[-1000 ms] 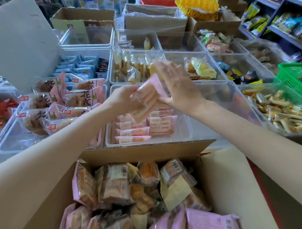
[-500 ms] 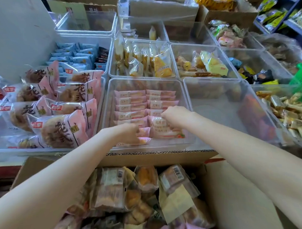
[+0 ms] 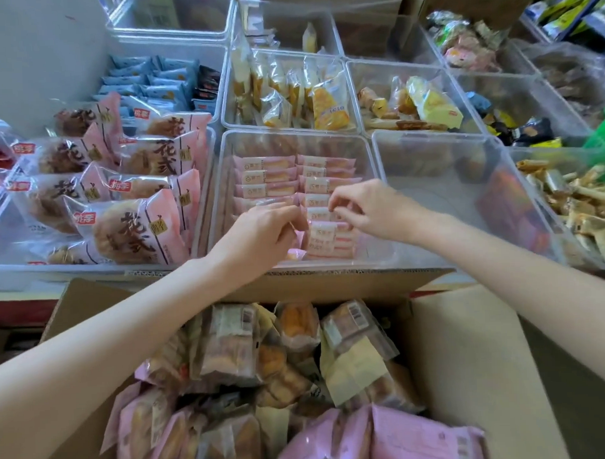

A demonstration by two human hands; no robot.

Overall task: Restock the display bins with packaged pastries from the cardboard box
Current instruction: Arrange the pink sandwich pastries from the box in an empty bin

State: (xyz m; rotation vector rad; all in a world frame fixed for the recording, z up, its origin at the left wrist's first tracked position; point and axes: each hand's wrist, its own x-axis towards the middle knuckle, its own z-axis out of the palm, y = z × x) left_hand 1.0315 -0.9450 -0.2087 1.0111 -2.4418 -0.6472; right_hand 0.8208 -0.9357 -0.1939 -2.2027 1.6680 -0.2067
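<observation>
So both hands sit inside the clear plastic display bin (image 3: pixel 221 197) at centre. The left hand (image 3: pixel 260 236) has curled fingers pinching the left edge of a small pink-wrapped pastry packet (image 3: pixel 329 238) at the near end of the right of 2 rows. The right hand (image 3: pixel 372 209) has curled fingertips (image 3: pixel 341 212) touching packets just beyond it; a firm pinch can't be confirmed. The open brown cardboard box (image 3: pixel 469 343) of mixed wrapped pastries sits nearest, below the arms.
</observation>
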